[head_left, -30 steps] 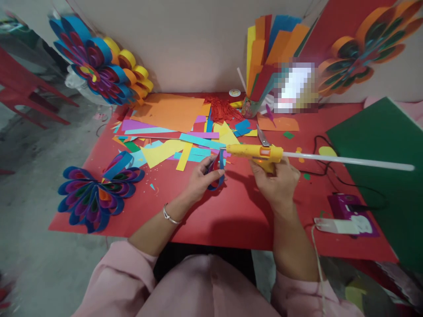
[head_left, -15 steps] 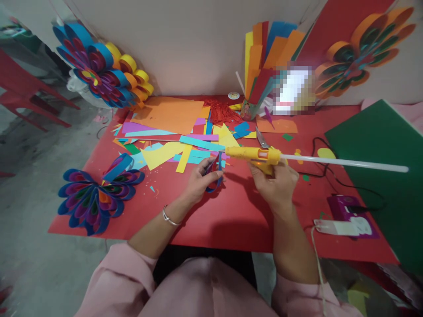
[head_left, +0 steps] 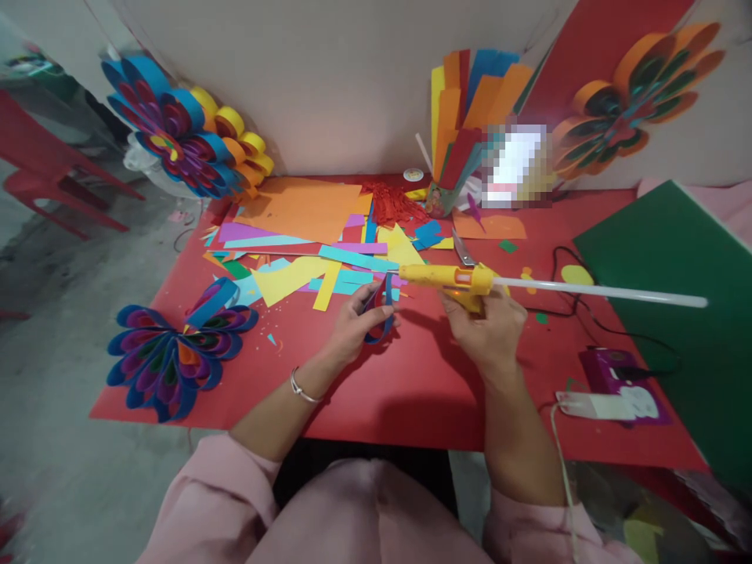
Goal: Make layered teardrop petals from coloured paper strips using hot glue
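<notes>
My left hand point(head_left: 352, 327) pinches a small looped paper petal point(head_left: 381, 315) of blue, purple and red strips just above the red table point(head_left: 411, 376). My right hand point(head_left: 490, 329) grips a yellow hot glue gun point(head_left: 450, 278). Its nozzle points left and almost touches the top of the petal. A long white glue stick point(head_left: 599, 291) juts out of the gun's back to the right. A finished blue and purple paper flower point(head_left: 170, 352) lies at the table's left edge.
Loose coloured paper strips and sheets point(head_left: 305, 235) cover the table's far half. A cup of paper strips point(head_left: 464, 117) stands at the back. Scissors point(head_left: 464, 249) lie behind the gun. A green board point(head_left: 675, 298) leans at right beside a power strip point(head_left: 616, 376) and black cable.
Both hands and the glue gun have shifted slightly left and up in view; the nozzle stays at the petal. The grips are unchanged.
</notes>
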Demonstrator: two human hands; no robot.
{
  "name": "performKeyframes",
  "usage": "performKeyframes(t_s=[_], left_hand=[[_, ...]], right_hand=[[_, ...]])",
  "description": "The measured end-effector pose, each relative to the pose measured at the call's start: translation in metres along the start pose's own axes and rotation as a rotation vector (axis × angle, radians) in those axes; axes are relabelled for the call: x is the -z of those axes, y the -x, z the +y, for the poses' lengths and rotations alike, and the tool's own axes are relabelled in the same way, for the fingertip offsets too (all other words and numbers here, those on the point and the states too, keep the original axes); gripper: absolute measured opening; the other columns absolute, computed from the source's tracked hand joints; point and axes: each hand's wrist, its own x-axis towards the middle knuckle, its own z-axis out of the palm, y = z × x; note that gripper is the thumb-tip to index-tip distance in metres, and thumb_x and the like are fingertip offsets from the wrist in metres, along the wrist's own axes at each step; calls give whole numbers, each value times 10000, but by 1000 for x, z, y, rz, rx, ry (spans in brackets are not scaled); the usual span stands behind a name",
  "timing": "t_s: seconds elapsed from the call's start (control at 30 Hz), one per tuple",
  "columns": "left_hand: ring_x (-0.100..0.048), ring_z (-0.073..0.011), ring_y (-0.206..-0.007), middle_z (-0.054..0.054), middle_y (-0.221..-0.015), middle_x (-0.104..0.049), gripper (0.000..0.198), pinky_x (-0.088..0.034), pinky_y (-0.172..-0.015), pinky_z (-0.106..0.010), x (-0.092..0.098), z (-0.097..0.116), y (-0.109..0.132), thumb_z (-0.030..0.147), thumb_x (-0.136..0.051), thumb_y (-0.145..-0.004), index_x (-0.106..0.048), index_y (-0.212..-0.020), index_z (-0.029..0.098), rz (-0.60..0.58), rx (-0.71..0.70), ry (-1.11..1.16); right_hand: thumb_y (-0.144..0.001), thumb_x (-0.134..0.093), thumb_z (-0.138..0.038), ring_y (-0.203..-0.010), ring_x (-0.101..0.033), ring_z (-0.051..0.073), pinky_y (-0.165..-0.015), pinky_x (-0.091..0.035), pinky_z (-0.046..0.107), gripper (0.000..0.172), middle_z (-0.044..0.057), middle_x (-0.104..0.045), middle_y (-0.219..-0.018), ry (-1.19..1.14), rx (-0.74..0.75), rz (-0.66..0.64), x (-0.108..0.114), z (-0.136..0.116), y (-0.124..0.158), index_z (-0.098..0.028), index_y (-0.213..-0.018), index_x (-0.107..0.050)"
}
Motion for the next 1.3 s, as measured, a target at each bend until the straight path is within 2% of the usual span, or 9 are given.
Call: performKeyframes(t_s=[0.17, 0.37, 0.63, 0.8, 0.93, 1.2, 1.3], left_hand=[[-760, -171, -726, -5, -907, -784, 560, -626, -719, -314, -1, 2, 0, 392, -947, -715, -655, -1153, 201, 1, -5, -9], [-755, -167, -717, -5, -902, -782, 559, -623, -717, -312, 1, 0, -2, 398, -944, -723, -667, -1167, 203, 0, -13, -15], [-755, -173, -712, -18, -915, -788, 553, -609, -685, -301, -1, 2, 0, 383, -951, -714, -662, -1145, 191, -23, -3, 22], [-763, -179, -710, -31, -919, -800, 554, -611, -680, -300, -1, 3, 0, 388, -943, -696, -682, -1140, 183, -16, 20, 48], [-775, -181, -729, -37, -942, -810, 538, -608, -690, -293, 0, 2, 1, 392, -936, -706, -685, -1137, 190, -1, 33, 45], [-742, -169, -714, -14, -892, -785, 526, -615, -713, -315, 0, 0, -2, 396, -947, -708, -696, -1129, 206, 6, 4, 7], [-740, -175, -719, -11, -896, -780, 547, -605, -703, -315, 0, -1, -2, 406, -955, -713, -696, -1154, 211, 19, -3, -28]], right_hand=[[-953, -677, -678, -652, -670, 220, -642, -489, 339, 457, 41, -691, -731, 21, 41, 53, -2, 4, 1, -228, -874, -691], [-948, -711, -626, -681, -691, 227, -665, -508, 342, 398, 40, -706, -747, 23, 103, 53, -3, 3, 3, -233, -890, -691], [-940, -718, -610, -650, -658, 224, -648, -492, 346, 389, 38, -685, -733, 39, 77, 88, -3, 6, 4, -223, -894, -708], [-935, -717, -605, -717, -693, 237, -698, -534, 360, 372, 44, -705, -773, 37, 56, 37, -4, 4, 6, -234, -901, -715], [-935, -695, -635, -699, -686, 239, -677, -531, 363, 399, 44, -695, -753, 53, 30, 52, -4, 5, 5, -240, -878, -688], [-948, -725, -576, -674, -679, 222, -660, -514, 344, 346, 34, -702, -746, 38, 143, 79, -3, 3, 6, -234, -902, -697], [-952, -720, -580, -669, -673, 219, -667, -515, 341, 351, 29, -687, -727, 63, 119, 66, -4, 3, 6, -234, -896, -700]])
